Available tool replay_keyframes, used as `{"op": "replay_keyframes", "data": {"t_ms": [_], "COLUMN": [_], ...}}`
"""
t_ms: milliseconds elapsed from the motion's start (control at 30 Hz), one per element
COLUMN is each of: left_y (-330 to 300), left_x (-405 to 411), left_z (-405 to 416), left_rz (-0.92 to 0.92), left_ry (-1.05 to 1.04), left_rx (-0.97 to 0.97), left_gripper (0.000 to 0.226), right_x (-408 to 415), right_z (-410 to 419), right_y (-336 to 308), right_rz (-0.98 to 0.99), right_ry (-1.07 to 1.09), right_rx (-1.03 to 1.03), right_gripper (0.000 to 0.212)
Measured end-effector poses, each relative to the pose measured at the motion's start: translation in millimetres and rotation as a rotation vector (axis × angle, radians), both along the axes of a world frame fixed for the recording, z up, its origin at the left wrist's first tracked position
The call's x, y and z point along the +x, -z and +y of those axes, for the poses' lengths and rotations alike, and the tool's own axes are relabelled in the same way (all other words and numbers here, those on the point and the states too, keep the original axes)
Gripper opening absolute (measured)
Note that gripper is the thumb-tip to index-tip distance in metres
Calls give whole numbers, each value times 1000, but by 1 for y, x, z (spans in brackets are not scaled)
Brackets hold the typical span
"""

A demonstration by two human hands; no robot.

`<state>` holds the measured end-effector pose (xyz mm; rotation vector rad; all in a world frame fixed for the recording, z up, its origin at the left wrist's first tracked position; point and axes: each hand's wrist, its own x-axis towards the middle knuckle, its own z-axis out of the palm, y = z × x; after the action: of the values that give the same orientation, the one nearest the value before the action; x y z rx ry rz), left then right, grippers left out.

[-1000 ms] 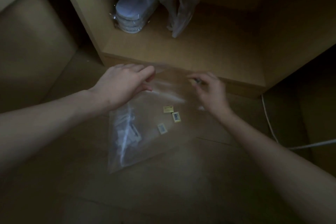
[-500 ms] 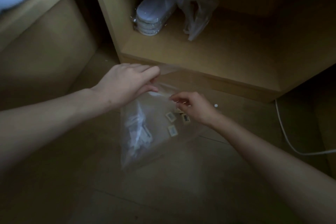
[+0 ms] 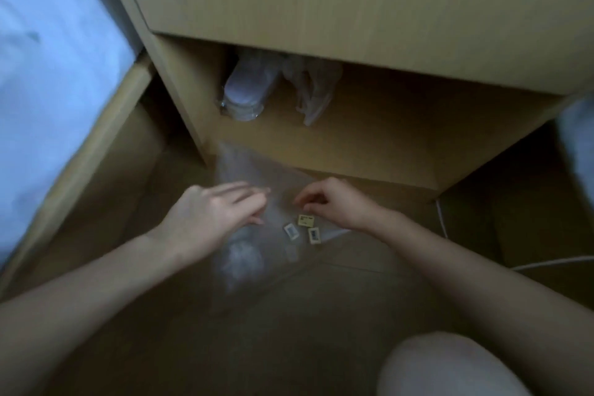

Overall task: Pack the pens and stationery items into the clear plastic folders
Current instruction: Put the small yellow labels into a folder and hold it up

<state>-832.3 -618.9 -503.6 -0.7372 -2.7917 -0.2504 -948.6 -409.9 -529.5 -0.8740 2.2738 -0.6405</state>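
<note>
Clear plastic, the folder (image 3: pixel 257 202) lies on the wooden floor in front of the open shelf unit (image 3: pixel 369 138), its upper edge now lifted toward the shelf. The left hand (image 3: pixel 212 219) has slid down, fingers together on the film; the right hand (image 3: pixel 334 202) has come back near the top edge, fingertips pinched, on what is unclear. Small labelled items (image 3: pixel 305 228) and pale stationery (image 3: pixel 241 257) sit inside, so sealing seems close.

folder (image 3: pixel 257 183): clear, with white contents
labels (image 3: pixel 305 220): pale yellow, dark barcode stripes
cabinet (image 3: pixel 353 3): light wood
bedding (image 3: pixel 48 58): pale blue-white
cable (image 3: pixel 546 264): white
</note>
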Motion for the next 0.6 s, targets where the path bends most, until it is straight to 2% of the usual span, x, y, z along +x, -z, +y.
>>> {"op": "replay_keyframes", "data": {"t_ms": [133, 233, 367, 467, 600], "left_y": [-61, -112, -177, -228, -289], "left_x": [6, 8, 9, 8, 3], "left_z": [5, 13, 29, 43, 63], "left_rz": [-29, -73, -130, -155, -174], "left_ry": [-34, -40, -57, -63, -61], "left_rx": [20, 13, 34, 72, 104], "left_gripper": [14, 22, 24, 43, 41], "right_x": [3, 13, 25, 31, 36], "right_z": [-1, 5, 24, 45, 82], "right_y": [-74, -126, -192, -245, -313], "right_rz": [5, -22, -84, -96, -142], "right_ry": [-65, -60, -5, 53, 210], "right_rx": [29, 39, 50, 47, -7], "right_gripper": [29, 30, 31, 30, 28]}}
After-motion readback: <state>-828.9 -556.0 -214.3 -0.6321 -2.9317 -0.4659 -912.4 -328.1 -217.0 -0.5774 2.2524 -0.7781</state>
